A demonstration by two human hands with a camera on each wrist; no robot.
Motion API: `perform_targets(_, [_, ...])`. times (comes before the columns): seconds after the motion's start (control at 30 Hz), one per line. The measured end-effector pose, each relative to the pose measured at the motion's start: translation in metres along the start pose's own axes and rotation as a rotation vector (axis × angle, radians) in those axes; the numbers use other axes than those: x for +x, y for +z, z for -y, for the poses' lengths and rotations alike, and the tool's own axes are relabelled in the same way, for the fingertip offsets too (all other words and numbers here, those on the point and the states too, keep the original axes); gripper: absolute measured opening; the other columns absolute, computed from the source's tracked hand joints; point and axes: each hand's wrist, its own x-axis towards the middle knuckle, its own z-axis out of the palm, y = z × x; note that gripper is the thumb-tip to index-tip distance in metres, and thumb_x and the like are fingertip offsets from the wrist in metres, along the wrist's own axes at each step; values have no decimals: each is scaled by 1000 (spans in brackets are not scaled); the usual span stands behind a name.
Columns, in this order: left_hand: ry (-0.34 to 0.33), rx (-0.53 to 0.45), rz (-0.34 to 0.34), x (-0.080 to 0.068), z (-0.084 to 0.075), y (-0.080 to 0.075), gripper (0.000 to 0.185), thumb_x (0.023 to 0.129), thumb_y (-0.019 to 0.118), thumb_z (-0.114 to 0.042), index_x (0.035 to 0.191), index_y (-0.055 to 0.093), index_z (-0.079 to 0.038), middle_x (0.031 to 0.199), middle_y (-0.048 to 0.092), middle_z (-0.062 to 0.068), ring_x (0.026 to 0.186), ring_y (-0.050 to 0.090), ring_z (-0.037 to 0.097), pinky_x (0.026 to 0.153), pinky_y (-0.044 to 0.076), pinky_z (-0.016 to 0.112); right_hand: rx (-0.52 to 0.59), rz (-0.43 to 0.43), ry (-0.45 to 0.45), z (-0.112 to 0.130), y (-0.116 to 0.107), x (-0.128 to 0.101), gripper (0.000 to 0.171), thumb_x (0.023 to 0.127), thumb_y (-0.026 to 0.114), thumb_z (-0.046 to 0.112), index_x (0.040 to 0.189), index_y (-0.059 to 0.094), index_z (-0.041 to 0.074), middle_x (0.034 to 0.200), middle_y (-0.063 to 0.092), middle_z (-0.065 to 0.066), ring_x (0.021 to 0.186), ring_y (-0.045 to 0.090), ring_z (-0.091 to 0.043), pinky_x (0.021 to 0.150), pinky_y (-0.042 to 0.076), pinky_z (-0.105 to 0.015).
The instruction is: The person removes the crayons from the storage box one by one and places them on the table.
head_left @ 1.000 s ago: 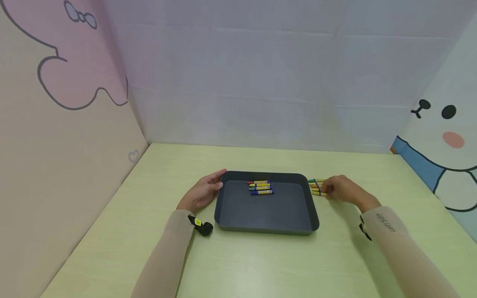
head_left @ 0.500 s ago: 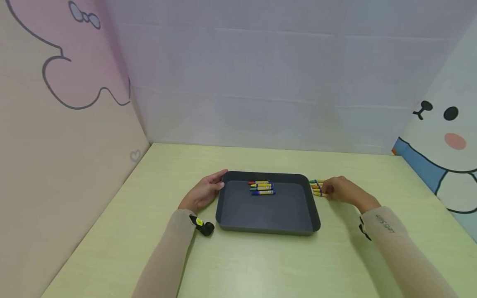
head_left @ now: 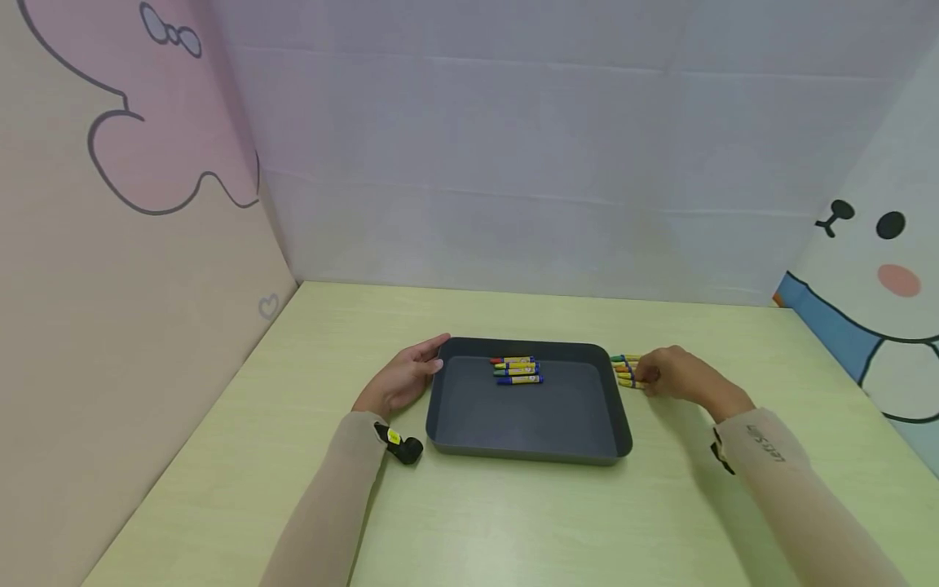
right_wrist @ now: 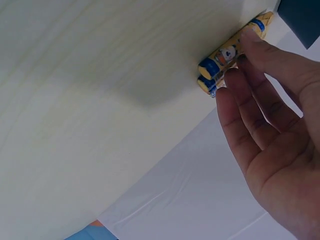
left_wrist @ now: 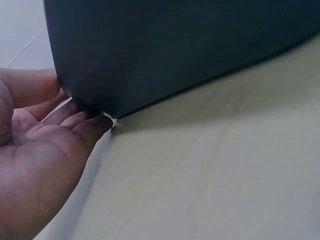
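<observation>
My left hand [head_left: 398, 380] grips the left side of a dark grey tray [head_left: 528, 428] near its far corner. In the left wrist view, the thumb lies on the tray's outer wall [left_wrist: 150, 50] and fingertips reach beneath its edge. Inside the tray, several crayons in yellow and blue wrappers [head_left: 517, 370] lie side by side, red, yellow, green and blue. Just beyond the right rim, my right hand [head_left: 678, 377] pinches a yellow crayon [right_wrist: 227, 54] in a small row of crayons [head_left: 626, 364] on the table. Its thumb presses along the wrapper, and another crayon end shows directly behind it.
The pale wooden table [head_left: 469, 522] runs back to a white sheet-like wall [head_left: 469, 163]. Cartoon-printed panels stand at the left [head_left: 147, 326] and right [head_left: 880, 326]. A small black wrist camera [head_left: 407, 450] hangs by the left sleeve, close to the tray.
The whole head view has shifted slightly right. Both hands keep their places at the tray and at the crayons.
</observation>
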Motion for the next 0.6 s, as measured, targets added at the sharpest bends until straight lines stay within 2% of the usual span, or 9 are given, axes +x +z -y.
perform_targets(0.3, [-2,5,-6,-1,0,1,60,99,41,6,154,20,-5,163,-3,7,149,-8,23,121,9,40,-66,-30,-57,13,-12,1,16,81,70,-4,97,72,-1,87,70,-10,72,59,-14,65,51,-34])
perform_targets(0.6, [6,14,0,-2,0,1,60,99,41,6,154,19,-5,163,-4,8,149,-9,24,121,8,41,-38,-19,-50,27,-23,9,17,84,66,-4,101,71,-4,87,70,-10,73,62,-15,66,53,-35])
